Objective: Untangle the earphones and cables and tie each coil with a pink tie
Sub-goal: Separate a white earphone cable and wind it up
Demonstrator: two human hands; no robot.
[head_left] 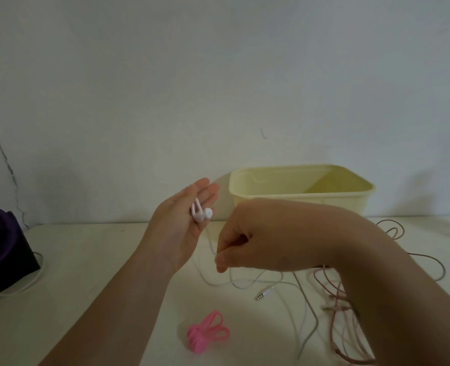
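— Above the white table [99, 260], where are the earbuds [202, 212]?
— Both lie on the left hand [181, 223], which is palm up with fingers nearly straight.
— And the right hand [247, 247]?
— Its thumb and fingers pinch the thin white cable [213, 285] hanging from the buds. Pink ties [208, 331] lie on the table nearer the camera. A pinkish cable [332, 294] sprawls to the right, before a yellow tub [301, 191].

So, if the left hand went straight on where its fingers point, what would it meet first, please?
The left hand would probably meet the left rim of the pale yellow plastic tub; depth is unclear.
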